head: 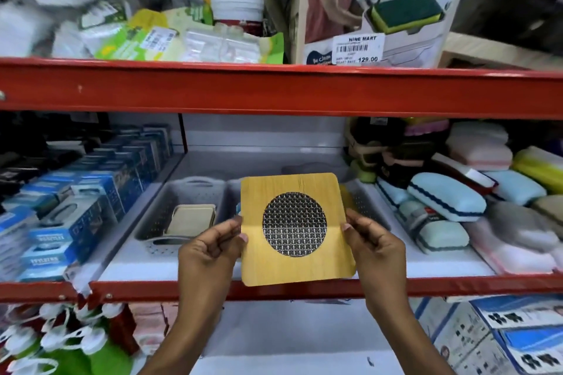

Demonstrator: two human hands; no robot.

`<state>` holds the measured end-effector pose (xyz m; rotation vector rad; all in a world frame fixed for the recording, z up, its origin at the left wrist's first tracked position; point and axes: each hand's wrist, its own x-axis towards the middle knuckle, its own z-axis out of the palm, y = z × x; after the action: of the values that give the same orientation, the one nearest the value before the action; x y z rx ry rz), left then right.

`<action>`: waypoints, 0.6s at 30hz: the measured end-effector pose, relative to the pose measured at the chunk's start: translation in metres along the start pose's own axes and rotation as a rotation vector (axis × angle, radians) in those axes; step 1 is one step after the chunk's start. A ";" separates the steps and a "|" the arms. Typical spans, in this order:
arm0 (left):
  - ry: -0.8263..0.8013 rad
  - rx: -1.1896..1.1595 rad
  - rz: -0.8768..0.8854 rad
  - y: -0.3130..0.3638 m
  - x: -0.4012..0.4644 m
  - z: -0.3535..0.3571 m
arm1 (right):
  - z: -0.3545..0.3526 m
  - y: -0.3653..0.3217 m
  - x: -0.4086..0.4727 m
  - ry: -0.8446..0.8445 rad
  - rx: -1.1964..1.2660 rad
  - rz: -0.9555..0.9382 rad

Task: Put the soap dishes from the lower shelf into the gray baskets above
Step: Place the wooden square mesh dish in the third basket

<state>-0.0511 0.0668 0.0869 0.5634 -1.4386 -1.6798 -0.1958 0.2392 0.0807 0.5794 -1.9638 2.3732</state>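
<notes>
Both hands hold one soap dish [297,228], a square yellow wood-grain plate with a round dark mesh in its middle, upright in front of the middle shelf. The left hand [210,248] clamps its left edge with thumb on the face, and the right hand [373,245] clamps the right edge the same way.

Behind the dish, on the white shelf board [146,268], sit two gray baskets. The left basket [170,201] holds a beige dish [192,219] leaning inside it. The right basket [365,192] is mostly hidden by the held dish; only its right wall and a sliver of yellow inside show.

Blue boxes [76,198] crowd the shelf to the left, and sponges [447,196] in pale blue, pink and yellow pile up to the right. A red shelf beam [274,91] runs across above, carrying a soap dispenser box [377,6] with a price sticker and blurred packets to its left. The lower shelf is cut off by the forearms; white hooks [61,335] at lower left are smeared and hard to read.
</notes>
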 end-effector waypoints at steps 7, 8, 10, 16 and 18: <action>-0.169 0.034 -0.098 0.000 0.042 0.059 | -0.031 0.000 0.064 -0.046 -0.209 0.003; -0.194 0.054 -0.115 0.000 0.050 0.068 | -0.035 0.001 0.075 -0.048 -0.248 0.006; -0.235 0.076 -0.140 -0.001 0.065 0.084 | -0.038 0.006 0.094 -0.063 -0.322 0.008; -0.431 0.289 -0.110 -0.011 0.095 0.106 | -0.044 0.002 0.134 -0.237 -0.665 -0.046; -0.495 0.359 -0.052 -0.015 0.102 0.103 | -0.046 -0.004 0.138 -0.357 -0.727 -0.104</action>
<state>-0.1922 0.0433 0.1160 0.3889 -2.1250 -1.6819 -0.3357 0.2527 0.1172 1.0420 -2.6229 1.3881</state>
